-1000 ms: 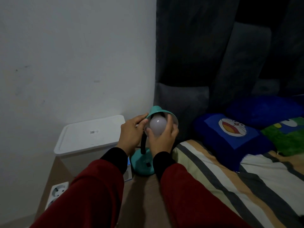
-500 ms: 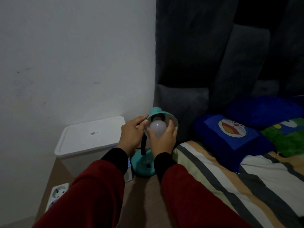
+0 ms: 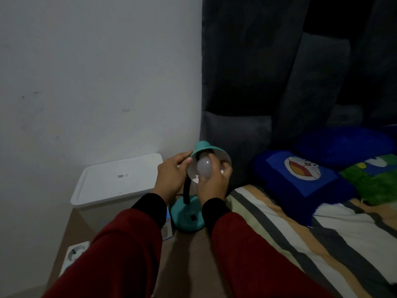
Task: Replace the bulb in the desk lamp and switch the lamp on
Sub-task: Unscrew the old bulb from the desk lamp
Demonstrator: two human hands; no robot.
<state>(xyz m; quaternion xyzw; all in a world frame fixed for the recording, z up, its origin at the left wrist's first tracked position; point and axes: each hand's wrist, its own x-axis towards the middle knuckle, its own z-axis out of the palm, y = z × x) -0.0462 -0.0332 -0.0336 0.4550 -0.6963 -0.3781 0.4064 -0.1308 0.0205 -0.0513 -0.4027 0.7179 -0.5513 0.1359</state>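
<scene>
A small teal desk lamp stands on the floor by the bed, its round base [image 3: 187, 218] with a black switch toward me and its black neck rising to the shade [image 3: 203, 147]. My left hand [image 3: 171, 177] grips the left rim of the shade. My right hand [image 3: 212, 183] holds a white, unlit bulb [image 3: 204, 167] from below, at the mouth of the shade. The bulb's neck points up into the dark inside of the shade; the socket itself is hidden.
A white lidded bin [image 3: 117, 179] stands left of the lamp against the wall. A white power strip [image 3: 74, 254] lies on the floor at lower left. A striped bed [image 3: 300, 233] with blue cartoon pillows [image 3: 300, 175] fills the right. A small blue-and-white box [image 3: 168, 224] sits beside the lamp base.
The bulb has shifted slightly lower and out toward the shade's mouth, and my right hand has turned around it. My left hand stays on the shade rim.
</scene>
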